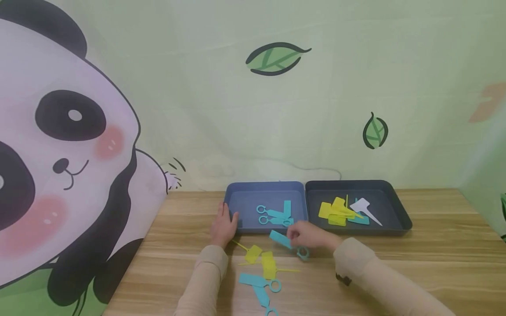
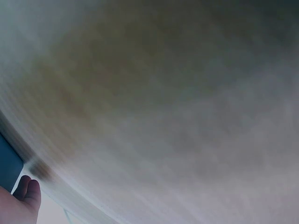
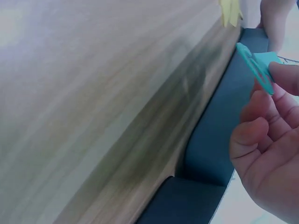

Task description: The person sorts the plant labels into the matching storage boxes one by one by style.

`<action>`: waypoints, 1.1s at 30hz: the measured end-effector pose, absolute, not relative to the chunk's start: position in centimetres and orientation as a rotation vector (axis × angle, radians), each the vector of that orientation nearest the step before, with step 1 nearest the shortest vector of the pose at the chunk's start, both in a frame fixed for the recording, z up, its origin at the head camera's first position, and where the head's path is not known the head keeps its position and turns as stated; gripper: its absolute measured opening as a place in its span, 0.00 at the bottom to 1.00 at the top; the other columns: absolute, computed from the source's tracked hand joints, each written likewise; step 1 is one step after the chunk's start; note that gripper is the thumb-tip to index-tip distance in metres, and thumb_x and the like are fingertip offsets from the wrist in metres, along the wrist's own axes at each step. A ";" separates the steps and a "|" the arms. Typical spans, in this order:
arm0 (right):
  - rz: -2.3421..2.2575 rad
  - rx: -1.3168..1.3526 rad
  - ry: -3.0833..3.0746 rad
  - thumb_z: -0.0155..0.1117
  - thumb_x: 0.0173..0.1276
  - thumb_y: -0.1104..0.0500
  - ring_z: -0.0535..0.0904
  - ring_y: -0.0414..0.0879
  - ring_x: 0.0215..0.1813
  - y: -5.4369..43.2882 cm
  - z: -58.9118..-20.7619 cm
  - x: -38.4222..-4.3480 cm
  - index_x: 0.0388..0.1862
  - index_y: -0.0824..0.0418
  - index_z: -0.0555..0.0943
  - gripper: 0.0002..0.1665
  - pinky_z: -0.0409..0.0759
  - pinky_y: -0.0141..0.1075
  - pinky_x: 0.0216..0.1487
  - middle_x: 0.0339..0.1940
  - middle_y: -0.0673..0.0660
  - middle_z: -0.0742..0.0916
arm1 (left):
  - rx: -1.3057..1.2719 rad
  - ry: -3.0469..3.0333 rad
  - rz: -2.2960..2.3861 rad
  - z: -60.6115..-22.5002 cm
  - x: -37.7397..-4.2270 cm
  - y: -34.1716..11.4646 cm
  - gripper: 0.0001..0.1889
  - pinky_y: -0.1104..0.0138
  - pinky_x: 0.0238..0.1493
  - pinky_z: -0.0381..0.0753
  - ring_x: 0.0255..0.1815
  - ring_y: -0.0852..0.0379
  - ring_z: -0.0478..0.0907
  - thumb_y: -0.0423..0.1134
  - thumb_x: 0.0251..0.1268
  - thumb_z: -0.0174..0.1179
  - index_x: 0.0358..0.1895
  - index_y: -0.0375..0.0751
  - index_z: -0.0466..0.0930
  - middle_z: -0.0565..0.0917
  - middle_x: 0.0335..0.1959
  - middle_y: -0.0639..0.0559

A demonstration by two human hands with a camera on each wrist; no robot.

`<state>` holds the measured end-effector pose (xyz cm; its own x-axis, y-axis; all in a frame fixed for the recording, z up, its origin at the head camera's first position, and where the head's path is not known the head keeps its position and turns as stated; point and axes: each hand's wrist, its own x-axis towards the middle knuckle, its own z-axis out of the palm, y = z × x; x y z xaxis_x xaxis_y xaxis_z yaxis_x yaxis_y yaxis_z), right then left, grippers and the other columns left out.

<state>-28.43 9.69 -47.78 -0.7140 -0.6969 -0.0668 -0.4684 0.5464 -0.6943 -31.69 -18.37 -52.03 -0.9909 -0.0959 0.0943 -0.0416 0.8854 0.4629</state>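
Note:
Against the left wall of the blue tray (image 1: 245,226) rests my left hand (image 1: 223,224), its fingers straight along the outside and the thumb at the rim. My right hand (image 1: 310,235) pinches a turquoise plastic tag with a ring end (image 1: 280,238), just in front of that tray's near edge. In the right wrist view the same tag (image 3: 256,70) sits between thumb and fingers. Several turquoise ring tags (image 1: 276,214) lie inside the blue tray. On the table before me are yellow tags with thin stems (image 1: 269,265) and two more turquoise ring tags (image 1: 253,279).
A dark tray (image 1: 389,210) adjoins the blue one on its right. It holds several yellow tags (image 1: 329,210), a turquoise piece (image 1: 361,220) and a white T-shaped tag (image 1: 360,204). Behind the wooden table (image 1: 174,263) hangs a printed cloth (image 1: 205,109).

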 end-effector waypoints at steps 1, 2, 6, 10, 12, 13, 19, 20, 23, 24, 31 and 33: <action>-0.976 -0.947 2.448 0.57 0.53 0.65 0.70 0.38 0.25 9.7 -47.7 -28.5 0.25 0.62 0.77 0.02 0.72 0.31 0.29 0.20 0.48 0.78 | 0.105 -2.938 -0.718 -52.0 -31.7 -18.4 0.34 0.52 0.61 0.62 0.66 0.42 0.57 0.54 0.66 0.39 0.67 0.32 0.50 0.49 0.70 0.41; -1.002 -0.934 2.444 0.56 0.54 0.65 0.70 0.39 0.25 9.7 -47.7 -28.6 0.26 0.62 0.78 0.03 0.72 0.31 0.29 0.20 0.48 0.78 | 0.103 -2.939 -0.716 -52.0 -31.7 -18.4 0.34 0.52 0.61 0.62 0.66 0.42 0.57 0.54 0.66 0.38 0.67 0.32 0.50 0.49 0.70 0.41; -1.119 -0.856 2.435 0.57 0.54 0.65 0.70 0.40 0.26 9.7 -47.4 -29.0 0.27 0.62 0.77 0.02 0.72 0.32 0.29 0.21 0.50 0.78 | 0.111 -2.945 -0.713 -51.9 -31.7 -18.3 0.34 0.52 0.61 0.61 0.66 0.42 0.56 0.54 0.66 0.38 0.67 0.32 0.50 0.49 0.70 0.42; -1.236 -0.784 2.430 0.57 0.54 0.65 0.70 0.40 0.26 9.6 -47.1 -29.4 0.29 0.65 0.77 0.04 0.72 0.32 0.29 0.21 0.51 0.78 | 0.118 -2.944 -0.713 -51.9 -31.6 -18.3 0.34 0.52 0.62 0.60 0.67 0.43 0.55 0.54 0.66 0.38 0.67 0.32 0.50 0.49 0.70 0.42; -1.293 -0.749 2.421 0.57 0.54 0.65 0.69 0.39 0.24 9.5 -46.9 -29.5 0.30 0.66 0.77 0.05 0.71 0.31 0.27 0.21 0.51 0.77 | 0.126 -2.950 -0.712 -51.9 -31.6 -18.3 0.34 0.53 0.62 0.60 0.67 0.44 0.54 0.54 0.65 0.38 0.67 0.33 0.50 0.49 0.70 0.42; -1.314 -0.727 2.419 0.57 0.55 0.65 0.69 0.39 0.23 9.4 -46.8 -29.6 0.31 0.67 0.76 0.06 0.71 0.31 0.26 0.20 0.50 0.76 | 0.123 -2.949 -0.713 -51.9 -31.6 -18.3 0.34 0.52 0.62 0.60 0.67 0.44 0.54 0.54 0.65 0.38 0.67 0.32 0.50 0.49 0.70 0.42; -1.439 -0.597 2.389 0.57 0.57 0.64 0.67 0.38 0.18 9.1 -46.5 -30.3 0.33 0.68 0.75 0.07 0.68 0.30 0.19 0.17 0.48 0.74 | 0.113 -2.938 -0.731 -51.9 -31.7 -18.3 0.34 0.53 0.62 0.60 0.67 0.43 0.55 0.53 0.66 0.38 0.67 0.32 0.50 0.48 0.70 0.42; -1.458 -0.583 2.385 0.57 0.57 0.64 0.67 0.38 0.17 9.0 -46.5 -30.4 0.33 0.68 0.75 0.07 0.68 0.31 0.19 0.17 0.48 0.74 | 0.113 -2.937 -0.734 -51.9 -31.7 -18.3 0.34 0.53 0.63 0.60 0.67 0.43 0.55 0.54 0.66 0.38 0.67 0.33 0.50 0.48 0.70 0.42; -1.500 -0.545 2.386 0.58 0.57 0.64 0.67 0.39 0.17 8.9 -46.6 -30.7 0.33 0.68 0.75 0.08 0.70 0.34 0.20 0.17 0.48 0.74 | 0.104 -2.931 -0.729 -51.9 -31.7 -18.4 0.34 0.53 0.62 0.60 0.66 0.42 0.56 0.54 0.66 0.38 0.67 0.32 0.50 0.48 0.70 0.42; -1.511 -0.523 2.386 0.58 0.56 0.64 0.68 0.39 0.18 8.9 -46.6 -30.8 0.34 0.68 0.75 0.08 0.71 0.35 0.20 0.17 0.49 0.74 | 0.104 -2.932 -0.722 -51.9 -31.7 -18.4 0.34 0.53 0.62 0.61 0.66 0.42 0.57 0.54 0.66 0.38 0.67 0.32 0.50 0.48 0.70 0.42; -1.620 -0.277 2.321 0.56 0.59 0.62 0.75 0.42 0.27 8.4 -46.5 -31.6 0.38 0.67 0.75 0.10 0.77 0.36 0.27 0.24 0.53 0.80 | 0.111 -2.938 -0.690 -51.9 -31.7 -18.3 0.34 0.53 0.61 0.62 0.65 0.42 0.58 0.55 0.66 0.37 0.67 0.32 0.50 0.49 0.70 0.42; -1.663 -0.228 2.296 0.56 0.60 0.62 0.76 0.43 0.27 8.4 -46.5 -31.8 0.39 0.68 0.75 0.11 0.78 0.36 0.28 0.25 0.54 0.81 | 0.114 -2.938 -0.682 -51.8 -31.6 -18.3 0.34 0.53 0.60 0.63 0.65 0.42 0.59 0.54 0.66 0.37 0.67 0.32 0.50 0.49 0.70 0.42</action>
<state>-31.78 8.37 -46.46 -0.9435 -0.2979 -0.1454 0.0452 0.3189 -0.9467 -31.64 -18.28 -51.83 -0.9895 -0.1009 0.1031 -0.0452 0.8956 0.4426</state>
